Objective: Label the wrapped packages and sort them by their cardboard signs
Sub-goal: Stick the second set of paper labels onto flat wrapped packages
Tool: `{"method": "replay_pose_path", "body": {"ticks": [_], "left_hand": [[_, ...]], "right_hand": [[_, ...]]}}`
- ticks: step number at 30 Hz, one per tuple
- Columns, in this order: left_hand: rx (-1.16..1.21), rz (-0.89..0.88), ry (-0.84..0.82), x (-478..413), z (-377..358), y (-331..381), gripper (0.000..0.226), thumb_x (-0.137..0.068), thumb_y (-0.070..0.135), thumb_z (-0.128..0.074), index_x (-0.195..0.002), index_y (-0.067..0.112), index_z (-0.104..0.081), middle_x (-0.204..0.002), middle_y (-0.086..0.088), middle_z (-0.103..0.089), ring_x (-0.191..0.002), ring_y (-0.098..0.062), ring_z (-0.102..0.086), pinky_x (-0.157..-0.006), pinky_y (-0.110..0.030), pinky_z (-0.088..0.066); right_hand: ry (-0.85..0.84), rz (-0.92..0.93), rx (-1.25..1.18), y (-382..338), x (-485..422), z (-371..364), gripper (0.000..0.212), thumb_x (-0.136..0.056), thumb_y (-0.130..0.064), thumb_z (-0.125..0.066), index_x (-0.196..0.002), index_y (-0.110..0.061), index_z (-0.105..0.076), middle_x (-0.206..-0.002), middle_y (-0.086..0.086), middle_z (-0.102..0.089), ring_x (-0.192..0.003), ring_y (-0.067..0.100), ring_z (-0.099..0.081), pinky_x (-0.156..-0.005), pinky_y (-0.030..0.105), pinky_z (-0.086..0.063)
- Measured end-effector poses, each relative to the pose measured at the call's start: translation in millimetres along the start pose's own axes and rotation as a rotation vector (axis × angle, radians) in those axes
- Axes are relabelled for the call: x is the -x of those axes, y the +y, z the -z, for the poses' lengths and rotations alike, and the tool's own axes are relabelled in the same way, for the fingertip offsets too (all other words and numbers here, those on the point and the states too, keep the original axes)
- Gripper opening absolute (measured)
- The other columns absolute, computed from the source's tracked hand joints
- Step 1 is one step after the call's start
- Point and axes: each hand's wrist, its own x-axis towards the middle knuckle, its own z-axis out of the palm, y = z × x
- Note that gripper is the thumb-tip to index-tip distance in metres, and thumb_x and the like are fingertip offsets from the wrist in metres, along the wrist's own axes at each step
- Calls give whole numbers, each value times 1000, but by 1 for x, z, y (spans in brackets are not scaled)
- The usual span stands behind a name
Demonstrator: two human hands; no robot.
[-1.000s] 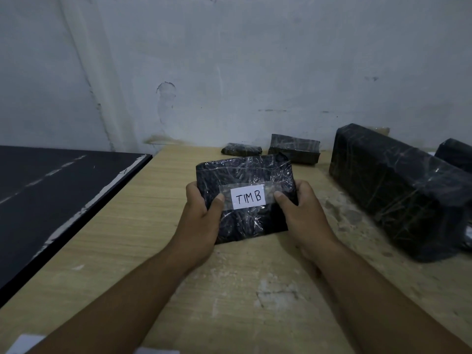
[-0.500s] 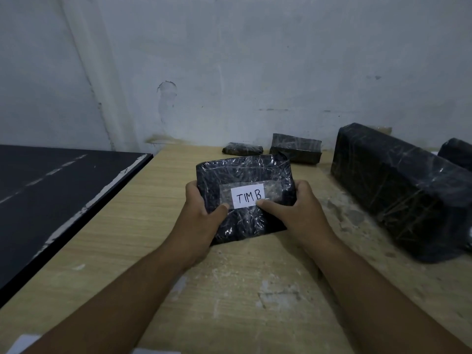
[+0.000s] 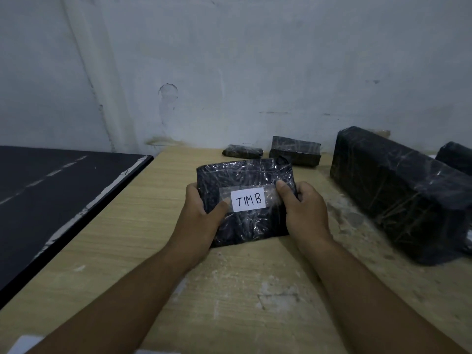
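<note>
Package [image 3: 245, 180] one of five black wrapped ones in view, lay on the wooden table [image 3: 132, 241], clamped between left hand [image 3: 201, 215] and right hand [image 3: 304, 213]; one white label [image 3: 248, 200] read "TIM B"; four others sat behind and right

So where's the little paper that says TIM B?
In the head view it's mid-frame: the white label is taped on the black package, between the left hand and right hand.

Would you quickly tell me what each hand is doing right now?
Left hand: closed on the labelled package.
Right hand: closed on the same package.
</note>
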Motion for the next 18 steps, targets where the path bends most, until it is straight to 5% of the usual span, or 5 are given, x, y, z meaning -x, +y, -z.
{"method": "replay_pose_path", "body": {"ticks": [4,6,8,12,18], "left_hand": [[-3,11,158,-1,-2,-3,36,-87,42,-75,-109,22,-55,-104,1,-71,-97,-20,-69,-81,-49,-61],[25,13,252,0,-3,-2,47,-76,49,-82,-104,21,-57,-100,-1,-72,-92,-22,-71,-76,-52,-61],[30,-3,318,1,-4,1,46,-73,45,-85,-103,22,-60,-97,1,-72,-86,-18,-72,-72,-47,-63],[4,-76,382,3,-8,2,33,-80,42,-81,-105,27,-64,-95,8,-73,-83,-7,-72,-70,-35,-62],[-28,-142,383,4,-12,5,11,-93,34,-69,-92,29,-59,-86,9,-70,-72,6,-67,-55,-12,-51]], "right_hand": [[12,56,52,-5,7,-3,39,-99,-40,-56,-74,-11,-48,-68,0,-51,-55,5,-43,-46,20,-30],[-35,52,8,-12,13,-6,31,-94,-34,-66,-79,-13,-49,-71,-5,-54,-52,-2,-52,-44,11,-36],[-100,18,-43,-18,21,-10,36,-82,-31,-81,-96,-11,-54,-83,-5,-62,-56,-11,-58,-44,8,-40],[-32,21,38,-21,27,-19,62,-68,-51,-87,-104,-16,-50,-88,-7,-64,-66,1,-63,-46,12,-44],[9,-44,20,-19,22,-21,46,-85,-56,-69,-102,-16,-54,-86,-8,-63,-70,4,-59,-47,12,-37]]}}
